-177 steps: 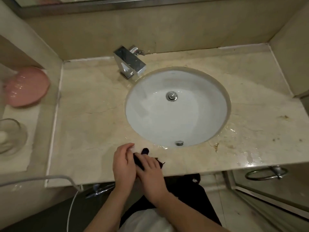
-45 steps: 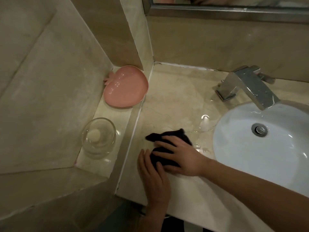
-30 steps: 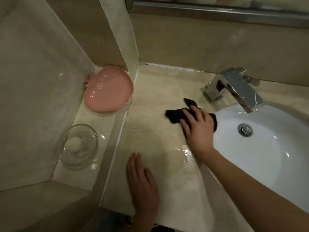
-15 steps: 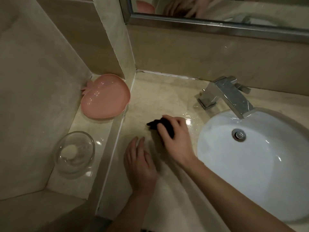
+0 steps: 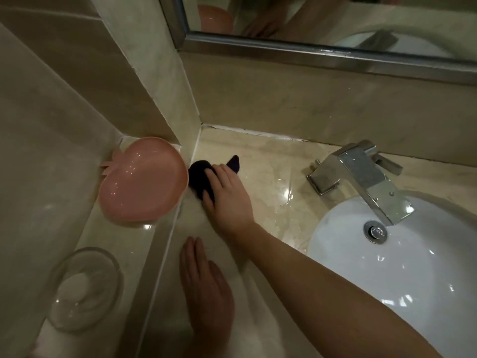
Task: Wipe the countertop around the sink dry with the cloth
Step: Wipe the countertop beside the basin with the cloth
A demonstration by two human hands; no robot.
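Observation:
A small dark cloth lies on the beige marble countertop near its back left corner. My right hand presses down on the cloth with its fingers spread over it. My left hand rests flat on the countertop near the front edge, fingers straight. Water drops and a wet film shine between the cloth and the white round sink.
A chrome faucet stands behind the sink. On a lower ledge to the left sit a pink fruit-shaped dish and a clear glass bowl with soap. A mirror hangs above the back wall.
My right hand has slid the cloth away from the sink, toward the back left corner beside the pink dish. My left hand stays flat near the front edge.

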